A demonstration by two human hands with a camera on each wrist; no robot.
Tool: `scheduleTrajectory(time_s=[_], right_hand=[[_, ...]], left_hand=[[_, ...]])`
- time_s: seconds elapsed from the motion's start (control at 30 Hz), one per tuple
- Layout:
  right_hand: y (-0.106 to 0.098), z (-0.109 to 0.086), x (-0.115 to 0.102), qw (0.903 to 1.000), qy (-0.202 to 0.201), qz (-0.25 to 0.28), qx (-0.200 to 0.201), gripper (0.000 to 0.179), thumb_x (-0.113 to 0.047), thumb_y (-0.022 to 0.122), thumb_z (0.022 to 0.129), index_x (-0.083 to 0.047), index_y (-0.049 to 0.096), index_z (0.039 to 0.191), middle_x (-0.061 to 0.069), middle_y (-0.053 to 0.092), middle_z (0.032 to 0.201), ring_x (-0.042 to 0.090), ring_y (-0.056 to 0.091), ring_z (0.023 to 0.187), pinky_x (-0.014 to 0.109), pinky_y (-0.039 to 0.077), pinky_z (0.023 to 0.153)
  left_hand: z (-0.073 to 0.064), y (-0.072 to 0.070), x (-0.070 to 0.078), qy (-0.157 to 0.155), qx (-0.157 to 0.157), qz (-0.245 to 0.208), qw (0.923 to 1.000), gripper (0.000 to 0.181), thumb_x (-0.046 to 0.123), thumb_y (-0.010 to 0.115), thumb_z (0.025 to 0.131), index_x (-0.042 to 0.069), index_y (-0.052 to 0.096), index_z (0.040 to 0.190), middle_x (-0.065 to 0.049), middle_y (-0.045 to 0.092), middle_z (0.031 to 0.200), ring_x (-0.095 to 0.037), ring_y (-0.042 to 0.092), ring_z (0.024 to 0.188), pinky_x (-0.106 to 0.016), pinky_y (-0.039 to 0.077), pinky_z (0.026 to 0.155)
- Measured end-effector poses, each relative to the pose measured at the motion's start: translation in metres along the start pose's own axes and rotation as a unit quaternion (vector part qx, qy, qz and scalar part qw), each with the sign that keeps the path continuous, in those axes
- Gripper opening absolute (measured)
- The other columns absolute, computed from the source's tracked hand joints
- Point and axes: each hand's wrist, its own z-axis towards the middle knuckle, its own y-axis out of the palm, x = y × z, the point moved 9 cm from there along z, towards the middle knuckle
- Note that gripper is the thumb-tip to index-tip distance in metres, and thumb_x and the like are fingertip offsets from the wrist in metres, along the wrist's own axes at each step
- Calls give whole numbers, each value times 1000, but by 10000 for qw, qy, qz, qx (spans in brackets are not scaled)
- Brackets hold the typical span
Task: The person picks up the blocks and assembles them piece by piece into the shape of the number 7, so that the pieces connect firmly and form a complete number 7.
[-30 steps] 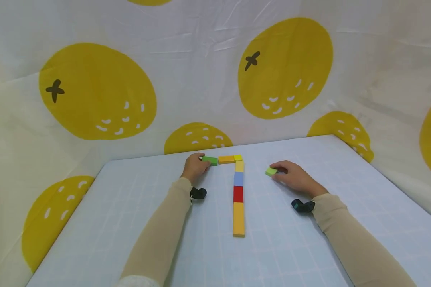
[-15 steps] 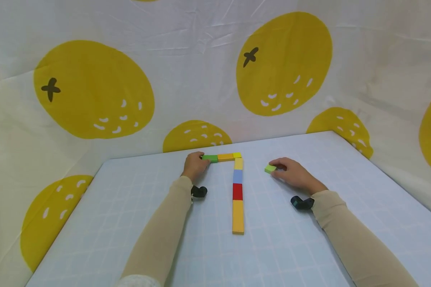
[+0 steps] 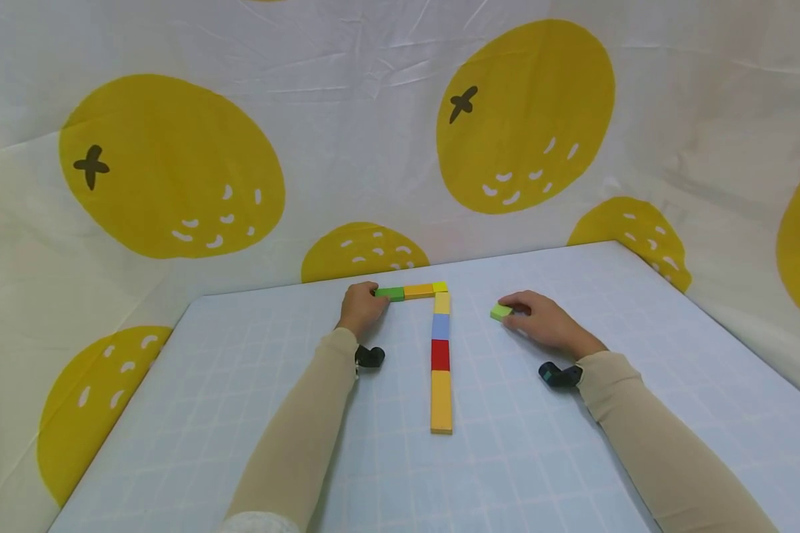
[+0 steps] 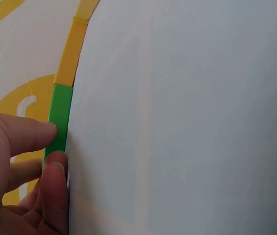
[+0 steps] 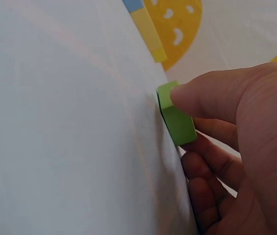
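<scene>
My left hand [image 3: 362, 309] pinches the left end of a dark green block [image 3: 390, 294] at the far side of the table. That block's other end meets an orange block [image 3: 418, 291], which meets a small yellow block [image 3: 440, 286]. From there a line of blocks runs toward me: pale yellow [image 3: 443, 303], blue [image 3: 441, 326], red [image 3: 440, 355] and a long orange-yellow block [image 3: 441, 402]. Right of this line, my right hand [image 3: 543, 322] holds a light green block [image 5: 180, 122] between thumb and fingers, low at the tabletop and apart from the other blocks.
The table [image 3: 507, 459] has a pale blue checked cover. Behind it and at its sides hangs a white cloth [image 3: 360, 148] printed with big yellow fruit. Small black devices [image 3: 371, 357] sit on both wrists, close above the tabletop.
The dark green block now touches the orange block, where a small gap showed before. The right hand still holds the light green block in about the same place. The head view has tilted slightly.
</scene>
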Motion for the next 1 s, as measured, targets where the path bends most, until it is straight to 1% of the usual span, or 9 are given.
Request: scheduleTrajectory(time_s=[0.2, 0.33, 0.5, 0.6, 0.73, 0.83, 0.9, 1.0], right_hand=[[-1, -1, -3, 10000, -16, -38, -3, 46, -29, 62, 99, -11, 55, 141, 15, 48, 146, 35, 42, 133, 57, 31, 112], [0, -1, -2, 10000, 24, -23, 3, 46, -29, 62, 99, -11, 55, 140, 14, 48, 146, 34, 42, 133, 56, 31, 113], [0, -1, -4, 10000, -31, -25, 23, 46, -29, 62, 99, -11, 55, 140, 15, 48, 146, 35, 43, 132, 56, 31, 112], [1, -2, -6, 10000, -29, 2, 10, 46, -29, 62, 99, -11, 55, 140, 14, 48, 146, 34, 43, 132, 56, 31, 112], [2, -4, -7, 10000, -20, 28, -28, 48, -30, 63, 98, -11, 55, 141, 14, 49, 145, 34, 43, 132, 56, 31, 112], [2, -4, -7, 10000, -60, -5, -23, 50, -32, 64, 98, -10, 54, 141, 15, 49, 144, 34, 43, 132, 57, 31, 112], [1, -3, -6, 9999, -93, -45, 12, 50, -32, 64, 98, -10, 54, 141, 15, 50, 144, 34, 44, 131, 56, 32, 112], [0, -2, -4, 9997, -173, -133, 85, 48, -31, 64, 98, -10, 54, 141, 15, 51, 143, 34, 44, 131, 56, 32, 112]], left_hand=[[0, 0, 0, -11, -11, 3, 10000, 47, 20, 67, 94, 1, 60, 136, -14, 62, 131, -27, 54, 118, -42, 45, 103], [0, 0, 0, -19, -31, 36, 10000, 46, 20, 67, 94, 1, 60, 135, -14, 62, 130, -27, 55, 117, -42, 45, 103], [-3, -1, 1, -45, -35, 75, 10000, 47, 19, 67, 93, 1, 59, 136, -15, 61, 128, -27, 54, 116, -42, 45, 103], [-7, -5, 0, -110, -50, -36, 9999, 49, 18, 66, 93, 2, 56, 138, -16, 60, 128, -29, 54, 117, -43, 45, 103], [-14, -10, -7, -290, -156, -261, 9991, 54, 22, 67, 93, 5, 51, 142, -16, 58, 130, -29, 54, 116, -44, 46, 102], [-20, -14, -14, -446, -236, -349, 9981, 54, 26, 68, 94, 7, 51, 142, -13, 58, 127, -28, 56, 109, -42, 48, 99], [-25, -17, -18, -501, -285, -411, 9975, 51, 28, 68, 95, 9, 52, 139, -11, 59, 123, -26, 59, 103, -40, 50, 95], [-34, -21, -21, -475, -353, -498, 9970, 43, 28, 67, 96, 10, 57, 134, -9, 61, 116, -23, 61, 95, -37, 52, 91]])
